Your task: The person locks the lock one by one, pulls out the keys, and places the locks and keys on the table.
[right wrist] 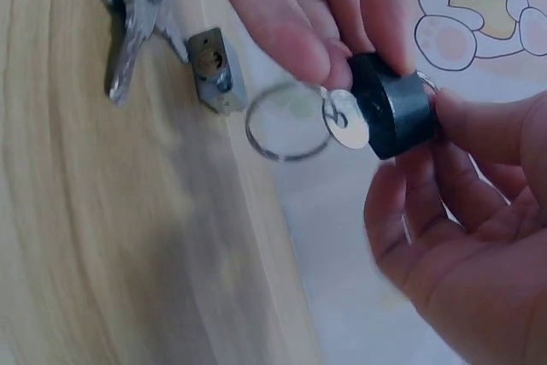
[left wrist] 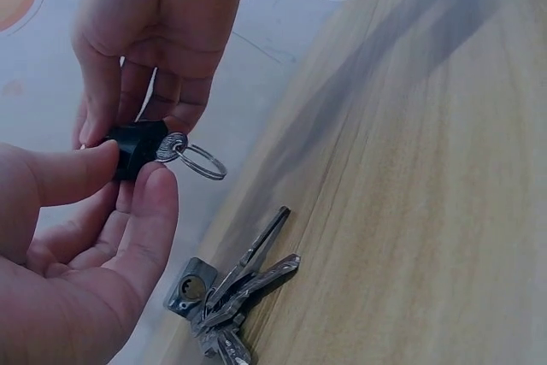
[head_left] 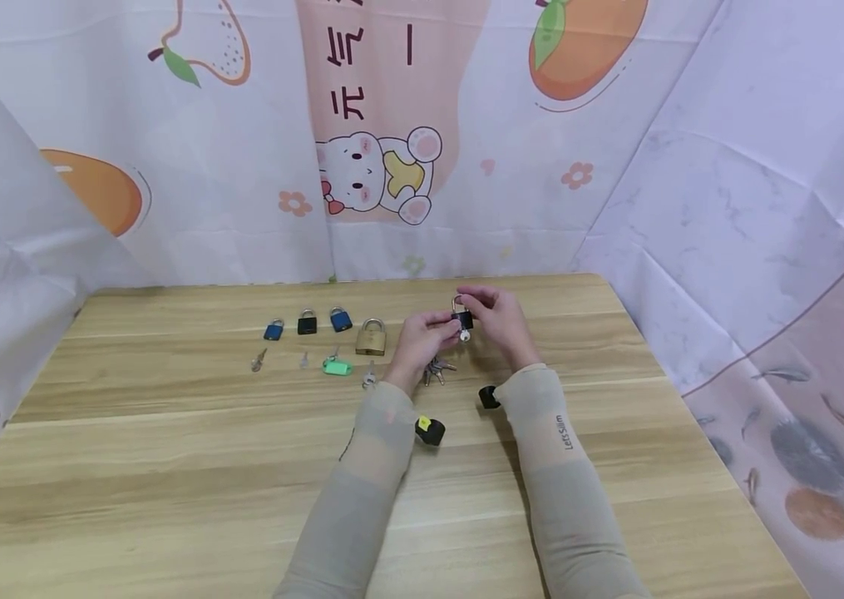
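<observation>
Both hands hold a small black padlock [head_left: 462, 319] above the far right part of the table. My left hand [head_left: 420, 339] pinches its body between thumb and fingers, seen closely in the left wrist view. The right hand [head_left: 498, 323] grips it from the other side, fingers at the silver shackle [head_left: 455, 303]. A key [right wrist: 346, 119] sits in the bottom of the padlock, its round head outside and a split ring [left wrist: 205, 163] hanging from it. Below the hands, a bunch of keys [left wrist: 239, 297] lies beside a metal padlock [left wrist: 190, 286] with its keyhole showing.
Left of the hands stand a brass padlock [head_left: 371, 340], a black padlock [head_left: 307, 323] and two blue ones [head_left: 341, 320]. In front of them lie loose keys [head_left: 259, 361] and a green key tag [head_left: 338, 368]. A printed curtain [head_left: 242, 200] hangs behind the wooden table [head_left: 167, 466].
</observation>
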The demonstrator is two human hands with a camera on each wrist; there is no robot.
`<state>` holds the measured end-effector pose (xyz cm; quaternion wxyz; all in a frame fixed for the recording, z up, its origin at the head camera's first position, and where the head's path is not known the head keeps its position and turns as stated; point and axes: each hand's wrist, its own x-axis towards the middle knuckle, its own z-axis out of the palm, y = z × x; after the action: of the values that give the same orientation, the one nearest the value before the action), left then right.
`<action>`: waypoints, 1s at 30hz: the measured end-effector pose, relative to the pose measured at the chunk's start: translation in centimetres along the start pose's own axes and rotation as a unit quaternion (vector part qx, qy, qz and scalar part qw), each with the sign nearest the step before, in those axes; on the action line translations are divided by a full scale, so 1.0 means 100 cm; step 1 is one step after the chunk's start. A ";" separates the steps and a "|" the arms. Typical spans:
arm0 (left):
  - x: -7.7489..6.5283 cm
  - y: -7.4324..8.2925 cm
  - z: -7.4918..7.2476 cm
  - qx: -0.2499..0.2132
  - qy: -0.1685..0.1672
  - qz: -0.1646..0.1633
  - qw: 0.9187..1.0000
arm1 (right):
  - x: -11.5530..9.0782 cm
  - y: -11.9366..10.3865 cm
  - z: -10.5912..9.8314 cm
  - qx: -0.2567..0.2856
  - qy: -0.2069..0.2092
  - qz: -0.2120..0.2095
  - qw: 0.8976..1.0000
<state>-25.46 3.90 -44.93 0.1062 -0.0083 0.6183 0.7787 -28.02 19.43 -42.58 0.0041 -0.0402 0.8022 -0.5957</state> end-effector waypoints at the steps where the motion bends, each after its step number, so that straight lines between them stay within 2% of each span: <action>1: 0.000 0.000 0.000 0.000 -0.001 0.001 1.000 | 0.000 0.000 0.000 0.005 0.004 0.003 1.000; 7: 0.000 0.000 0.001 0.037 -0.014 0.010 0.999 | 0.003 -0.001 0.002 0.059 0.033 0.010 0.998; 12: -0.001 -0.001 0.004 0.068 -0.011 0.019 0.997 | 0.002 -0.001 -0.001 0.076 0.028 -0.003 0.997; 18: -0.003 -0.001 0.008 0.105 0.015 0.032 0.994 | 0.001 -0.001 -0.006 0.034 0.018 -0.013 0.999; 22: -0.006 0.002 0.008 0.128 0.021 0.019 0.991 | 0.002 0.000 -0.008 0.009 0.006 -0.017 1.000; 26: -0.007 0.003 0.007 0.130 0.029 0.004 0.991 | 0.003 0.000 -0.008 -0.007 -0.002 -0.013 1.000; 30: -0.006 0.001 0.005 0.120 0.033 0.005 0.992 | 0.003 0.001 -0.008 -0.018 -0.009 -0.015 1.000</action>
<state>-24.83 4.30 -44.60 0.0826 -0.0181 0.7106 0.6985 -28.36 20.20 -42.44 0.0018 -0.0575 0.8120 -0.5809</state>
